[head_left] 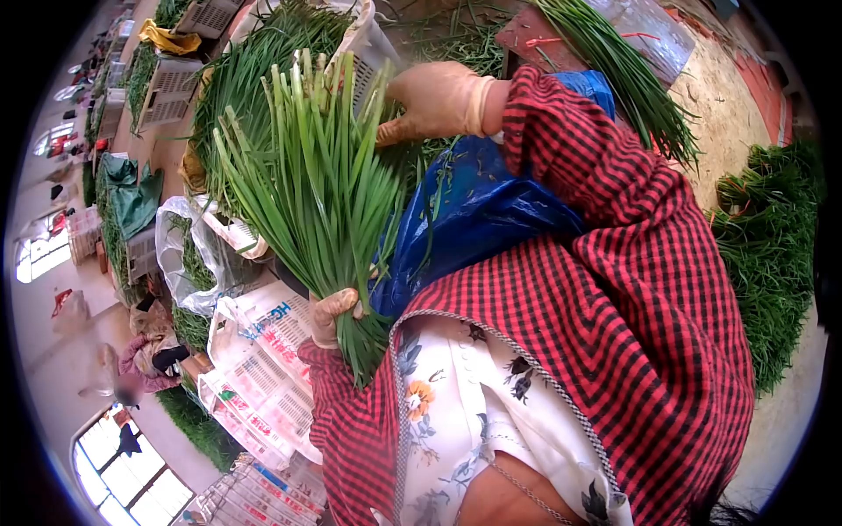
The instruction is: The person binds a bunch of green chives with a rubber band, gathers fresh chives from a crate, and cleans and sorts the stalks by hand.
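Observation:
My left hand, in a pale glove, is closed around a bunch of garlic chives near the leafy end. The pale cut stem ends fan out toward the top of the view, and the leaf tips hang below my fist. My right hand, also gloved, is beside the stem ends, with the thumb apart from the fingers. Its fingertips are partly blurred, and I see nothing held in it. A blue plastic apron with green scraps on it covers my lap.
A white crate heaped with loose chives stands beyond the bunch. More chives lie on a board at upper right, with a green pile at far right. Printed white sacks and a plastic bag are at left. Another person sits farther off.

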`<state>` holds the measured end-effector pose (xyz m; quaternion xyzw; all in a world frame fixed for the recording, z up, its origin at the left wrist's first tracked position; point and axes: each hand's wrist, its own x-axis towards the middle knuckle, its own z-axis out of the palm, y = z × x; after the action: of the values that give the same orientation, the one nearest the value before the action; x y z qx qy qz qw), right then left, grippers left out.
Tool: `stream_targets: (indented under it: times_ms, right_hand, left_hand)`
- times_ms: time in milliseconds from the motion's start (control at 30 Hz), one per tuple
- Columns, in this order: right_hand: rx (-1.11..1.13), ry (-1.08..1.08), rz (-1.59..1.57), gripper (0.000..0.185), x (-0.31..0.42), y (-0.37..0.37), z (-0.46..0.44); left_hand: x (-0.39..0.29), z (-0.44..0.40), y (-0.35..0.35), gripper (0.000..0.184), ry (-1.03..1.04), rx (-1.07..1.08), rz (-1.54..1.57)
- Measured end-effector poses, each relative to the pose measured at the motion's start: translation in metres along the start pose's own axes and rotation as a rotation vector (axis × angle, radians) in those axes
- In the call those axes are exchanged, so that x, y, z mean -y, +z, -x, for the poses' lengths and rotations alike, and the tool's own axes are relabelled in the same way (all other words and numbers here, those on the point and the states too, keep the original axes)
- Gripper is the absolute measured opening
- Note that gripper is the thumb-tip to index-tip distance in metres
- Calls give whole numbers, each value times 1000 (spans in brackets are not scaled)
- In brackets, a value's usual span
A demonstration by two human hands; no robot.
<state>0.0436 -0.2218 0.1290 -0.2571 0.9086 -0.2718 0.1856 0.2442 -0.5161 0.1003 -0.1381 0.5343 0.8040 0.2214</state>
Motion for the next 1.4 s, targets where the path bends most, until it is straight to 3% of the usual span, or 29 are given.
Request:
stream_targets:
  times_ms: [67, 233, 300, 367, 400, 433, 500, 567, 667, 733, 767, 833, 900, 967, 1100, 1133, 1167, 1233, 1300, 1367, 1400]
  right_hand:
    - [70, 25, 30, 63, 2, -1, 0]
    - [-132, -297, -236, 38, -23, 47, -25]
    - [-128, -305, -264, 33, -27, 48, -29]
    - [-48, -116, -357, 32, -19, 36, -17]
    - [-282, -296, -154, 26, -24, 40, -17]
    - [-127, -157, -121, 21, -23, 27, -8]
    - [-394, -224, -14, 18, -62, 45, -20]
    - [-361, -10, -151, 17, -87, 31, -9]
    - [-207, 165, 133, 20, -133, 40, -3]
    - [-616, 83, 237, 35, -124, 46, 9]
    - [-621, 80, 239, 35, -120, 43, 9]
    - [-147, -44, -667, 58, -98, 26, 1]
    - [206, 0, -996, 74, -56, 21, 12]
    - [276, 13, -1138, 82, -33, 58, 5]
    - [221, -438, -1484, 90, 24, 56, -1]
    - [107, -497, -1438, 87, 30, 61, -12]
    - [107, -511, -1421, 87, 28, 60, -17]
    - [-131, -410, -1357, 70, 28, 52, -21]
    - [-214, -301, -1448, 47, 18, 47, -15]
    - [-111, -185, -1630, 34, -10, 46, -19]
    - [-126, -187, -1647, 31, -20, 42, -15]
  left_hand:
    - [2, 1, 0, 58, 32, -6, 26]
    - [2, 2, 1, 56, -32, -53, 4]
    - [-1, 2, 5, 57, -36, -68, -22]
    - [-4, 4, 9, 57, -41, -90, -46]
    - [-5, 4, 11, 57, -39, -76, -16]
    - [-7, 4, 13, 57, -36, -61, 12]
    - [-11, 6, 16, 55, -26, -61, 15]
    - [-10, 10, 5, 54, -6, -68, 21]
    - [-7, 14, -14, 59, 20, 7, 97]
    - [-7, 11, -16, 59, 71, -14, 74]
    - [-7, 10, -16, 59, 119, -33, 50]
    - [-16, 6, -4, 58, 99, -86, 7]
    - [-32, 0, 18, 59, 93, -141, -34]
    - [-47, -16, 47, 54, 186, -282, -397]
    - [-40, -68, 77, 60, 445, -358, -608]
    - [-40, -87, 87, 62, 685, -414, -922]
    - [-38, -92, 101, 68, 681, -458, -1101]
    - [-32, -113, 116, 82, 778, -481, -1471]
    - [-24, -123, 132, 88, 749, -400, -1326]
    - [-20, -130, 140, 97, 920, -305, -1424]
    - [-24, -125, 147, 90, 817, -230, -1391]
